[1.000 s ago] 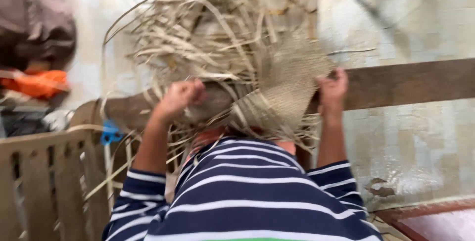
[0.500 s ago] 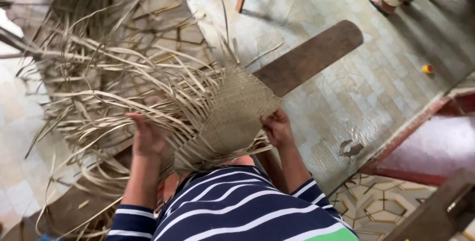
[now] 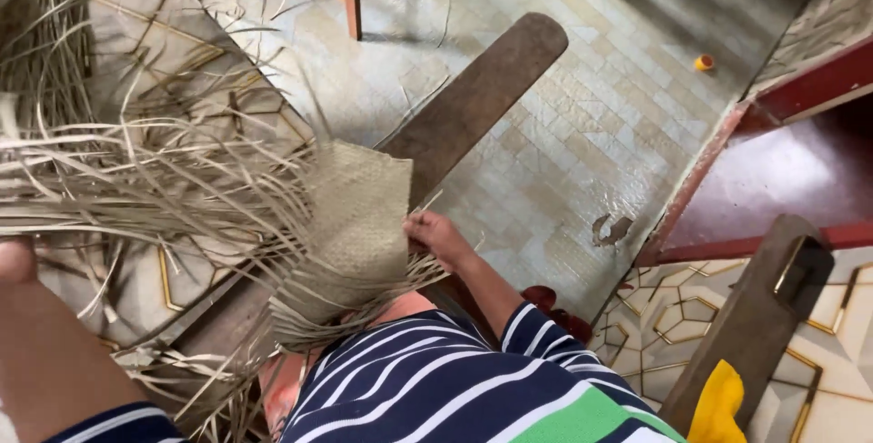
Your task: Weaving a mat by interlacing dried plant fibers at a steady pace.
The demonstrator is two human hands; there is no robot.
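Tiled floor (image 3: 582, 134); right hand (image 3: 438, 236) grips woven mat (image 3: 356, 216)

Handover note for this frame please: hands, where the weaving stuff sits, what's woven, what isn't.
Right hand: gripping the near edge of the woven mat.
Left hand: at the frame's left edge by the loose strips; grip cannot be told.
Mat lies over the lap, a long wooden board beneath it on the tiled floor.
Done: a tight woven panel.
Left: long strips fanning left remain unwoven.

Navy-and-white striped shirt (image 3: 427, 379), short sleeves, green band at hem.
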